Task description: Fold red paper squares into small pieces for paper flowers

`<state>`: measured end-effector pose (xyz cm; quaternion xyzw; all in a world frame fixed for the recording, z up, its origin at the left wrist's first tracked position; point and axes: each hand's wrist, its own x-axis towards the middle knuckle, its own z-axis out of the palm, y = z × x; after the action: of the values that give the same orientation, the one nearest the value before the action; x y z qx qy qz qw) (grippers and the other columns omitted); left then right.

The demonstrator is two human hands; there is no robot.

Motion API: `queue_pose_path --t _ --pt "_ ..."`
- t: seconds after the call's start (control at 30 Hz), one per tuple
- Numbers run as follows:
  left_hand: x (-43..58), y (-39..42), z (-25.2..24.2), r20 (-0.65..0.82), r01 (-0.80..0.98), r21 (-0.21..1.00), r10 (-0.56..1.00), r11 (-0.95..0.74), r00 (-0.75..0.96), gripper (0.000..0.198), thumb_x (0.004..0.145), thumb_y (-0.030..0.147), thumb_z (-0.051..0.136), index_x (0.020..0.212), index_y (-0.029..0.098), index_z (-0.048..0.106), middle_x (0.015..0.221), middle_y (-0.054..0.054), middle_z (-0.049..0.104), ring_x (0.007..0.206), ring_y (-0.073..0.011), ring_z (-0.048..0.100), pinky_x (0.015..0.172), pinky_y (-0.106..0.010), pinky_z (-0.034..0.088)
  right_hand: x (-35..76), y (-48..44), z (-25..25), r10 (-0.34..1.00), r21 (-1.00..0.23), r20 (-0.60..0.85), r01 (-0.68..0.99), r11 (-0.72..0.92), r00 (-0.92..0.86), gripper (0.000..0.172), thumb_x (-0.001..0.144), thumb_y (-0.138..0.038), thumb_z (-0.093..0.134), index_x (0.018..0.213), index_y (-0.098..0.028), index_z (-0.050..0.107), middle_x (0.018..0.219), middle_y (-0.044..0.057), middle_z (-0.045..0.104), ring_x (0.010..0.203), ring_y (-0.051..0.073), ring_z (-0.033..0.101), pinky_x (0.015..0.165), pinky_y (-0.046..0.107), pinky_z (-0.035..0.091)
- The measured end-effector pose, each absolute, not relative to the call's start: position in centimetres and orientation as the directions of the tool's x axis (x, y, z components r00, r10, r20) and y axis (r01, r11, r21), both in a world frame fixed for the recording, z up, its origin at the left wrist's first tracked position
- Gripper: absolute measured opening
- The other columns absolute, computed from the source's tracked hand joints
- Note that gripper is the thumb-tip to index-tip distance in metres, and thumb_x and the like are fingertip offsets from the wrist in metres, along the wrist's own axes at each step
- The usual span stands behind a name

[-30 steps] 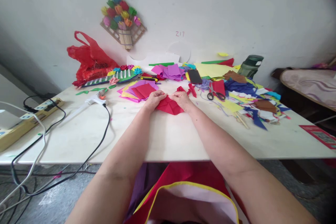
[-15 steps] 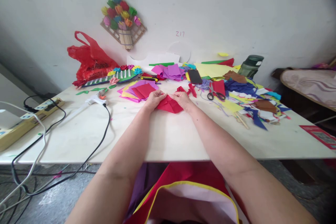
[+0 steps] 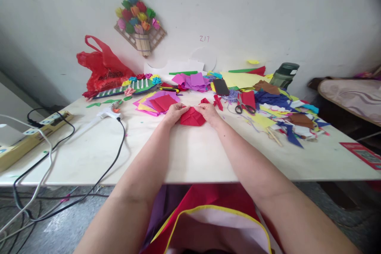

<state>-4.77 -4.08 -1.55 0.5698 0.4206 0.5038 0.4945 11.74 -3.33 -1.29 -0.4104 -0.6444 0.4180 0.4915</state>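
A creased piece of red paper (image 3: 193,117) hangs between my hands just above the white table (image 3: 190,154). My left hand (image 3: 176,113) pinches its upper left edge, and my right hand (image 3: 209,113) pinches the upper right. The fingertips are a short way apart along the top edge. Close beyond my left hand lies a fanned stack of red, purple and yellow paper squares (image 3: 162,103). Small folded red pieces (image 3: 218,102) lie just past my right hand.
A glue gun (image 3: 109,112) with a black cord lies left, near a power strip (image 3: 35,139). To the right are scissors (image 3: 245,105), a phone (image 3: 220,87), heaped paper scraps (image 3: 294,115) and a green bottle (image 3: 284,75). A red bag (image 3: 104,69) stands at the back left.
The red paper's lower edge has risen slightly and its outline is now more compact. My fingertips have drawn a little apart. Both forearms have stayed nearly in place.
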Motion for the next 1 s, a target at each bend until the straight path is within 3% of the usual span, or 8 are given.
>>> queue_pose_path --t 0.27,0.53,0.7,0.87,1.0 --pt "-4.79 -4.07 -1.59 0.18 -0.047 0.983 0.976 -0.176 0.12 0.033 0.057 0.041 0.07 0.066 0.014 0.052 0.054 0.002 0.055 0.047 -0.0077 0.049 0.046 -0.019 0.036 11.7 -3.32 -1.26 0.958 -0.961 0.246 0.095 0.261 -0.145 0.029 0.06 -0.043 0.062 0.057 -0.015 0.054 0.049 -0.004 0.048 0.049 0.01 0.043 0.05 0.024 0.034" --pt "-5.01 -4.12 -1.72 0.188 -0.009 0.982 0.97 -0.189 0.152 0.032 0.057 0.041 0.069 0.063 0.013 0.055 0.056 0.0 0.055 0.048 -0.0082 0.048 0.045 -0.019 0.034 11.73 -3.21 -1.35 0.943 -0.943 0.293 0.115 0.312 -0.157 0.029 0.058 -0.042 0.064 0.053 -0.016 0.053 0.047 -0.005 0.044 0.047 0.008 0.039 0.048 0.023 0.032" --pt "-4.95 -4.11 -1.65 0.197 0.034 0.979 0.972 -0.203 0.127 0.032 0.057 0.041 0.07 0.062 0.013 0.056 0.053 0.002 0.053 0.046 -0.0071 0.045 0.044 -0.018 0.032 11.76 -3.4 -1.3 0.943 -0.949 0.277 0.101 0.298 -0.182 0.032 0.06 -0.047 0.062 0.056 -0.016 0.054 0.05 -0.004 0.047 0.05 0.009 0.043 0.05 0.023 0.035" --pt "-4.87 -3.86 -1.44 0.244 -0.064 0.967 0.969 -0.246 -0.034 0.035 0.058 0.045 0.068 0.062 0.014 0.053 0.05 0.004 0.05 0.043 -0.0057 0.043 0.042 -0.018 0.03 11.98 -3.42 -1.0 0.968 -0.975 0.22 -0.031 0.218 -0.119 0.035 0.064 -0.051 0.059 0.067 -0.017 0.056 0.056 -0.002 0.054 0.051 0.011 0.05 0.049 0.023 0.04" --pt "-5.18 -3.37 -1.45 0.225 -0.164 0.953 0.957 -0.256 -0.186 0.036 0.058 0.047 0.067 0.062 0.015 0.05 0.047 0.005 0.047 0.039 -0.0046 0.04 0.039 -0.017 0.029 12.03 -3.42 -0.58 0.973 -0.978 0.09 -0.206 0.045 -0.211 0.033 0.067 -0.048 0.061 0.072 -0.016 0.053 0.056 0.001 0.059 0.048 0.013 0.055 0.044 0.023 0.044"
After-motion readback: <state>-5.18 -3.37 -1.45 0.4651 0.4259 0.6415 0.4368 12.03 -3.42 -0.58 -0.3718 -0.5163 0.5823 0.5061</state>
